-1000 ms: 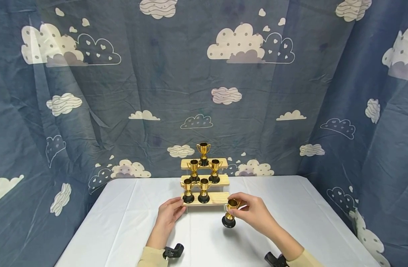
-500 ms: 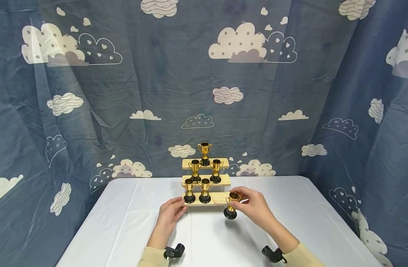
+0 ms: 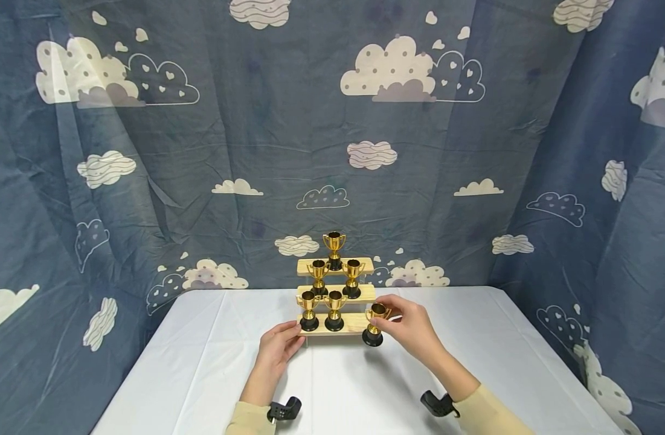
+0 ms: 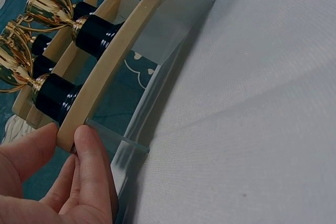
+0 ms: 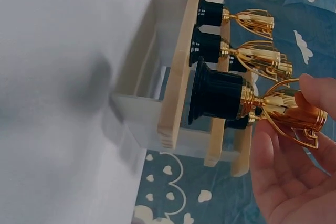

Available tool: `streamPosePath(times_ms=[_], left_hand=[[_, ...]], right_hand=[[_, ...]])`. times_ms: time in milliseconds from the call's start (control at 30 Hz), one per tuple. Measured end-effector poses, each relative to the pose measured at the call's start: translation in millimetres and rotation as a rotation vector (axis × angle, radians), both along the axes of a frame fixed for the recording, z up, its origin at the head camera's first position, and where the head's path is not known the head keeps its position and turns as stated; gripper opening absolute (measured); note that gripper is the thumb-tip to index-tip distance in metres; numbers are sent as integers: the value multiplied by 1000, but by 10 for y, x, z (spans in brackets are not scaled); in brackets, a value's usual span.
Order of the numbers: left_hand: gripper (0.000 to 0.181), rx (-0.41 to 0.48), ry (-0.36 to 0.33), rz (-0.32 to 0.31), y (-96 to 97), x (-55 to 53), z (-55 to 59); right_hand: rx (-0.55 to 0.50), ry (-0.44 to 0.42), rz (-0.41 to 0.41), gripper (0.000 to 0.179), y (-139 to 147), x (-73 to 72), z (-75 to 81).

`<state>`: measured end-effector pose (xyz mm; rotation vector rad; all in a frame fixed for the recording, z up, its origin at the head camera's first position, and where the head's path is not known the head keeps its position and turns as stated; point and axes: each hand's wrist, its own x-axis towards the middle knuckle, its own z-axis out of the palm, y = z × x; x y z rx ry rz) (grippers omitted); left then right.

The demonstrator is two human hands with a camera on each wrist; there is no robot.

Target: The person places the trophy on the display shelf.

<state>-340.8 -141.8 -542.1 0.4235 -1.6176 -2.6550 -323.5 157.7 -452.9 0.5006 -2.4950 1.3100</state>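
A three-tier wooden display stand with clear side supports stands on the table. My left hand pinches the left end of its lowest board between thumb and fingers. My right hand holds a small gold trophy cup by its bowl, upright, at the front right end of that board. Its black base overlaps the board's right end in the head view. Two like trophies stand at the left and middle of the lowest board.
Two more trophies stand on the middle tier and one trophy on the top tier. A white cloth covers the table. Behind hangs a blue curtain with cloud prints.
My right hand has brought the trophy up and toward the lowest board's right end, from in front of the stand. The left hand keeps its place on the board.
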Motion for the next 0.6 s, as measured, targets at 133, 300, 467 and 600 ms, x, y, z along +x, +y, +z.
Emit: streamPosePath(times_ms=[133,300,467,600], left_hand=[[41,-8,-3,-4,-1,-1,12],[41,-8,-5,-6,-5,-1,21],[43,-5,-7,-4,-9,3,15],[45,-9,-5,-9,-13,6,5]], right_hand=[[4,-7,-7,36,-26,-32,40],[9,5,-19,36,-46,-83,67],[19,8,-24,38,-60,-131,75],[26,4,-36,39,-77,-163,78]])
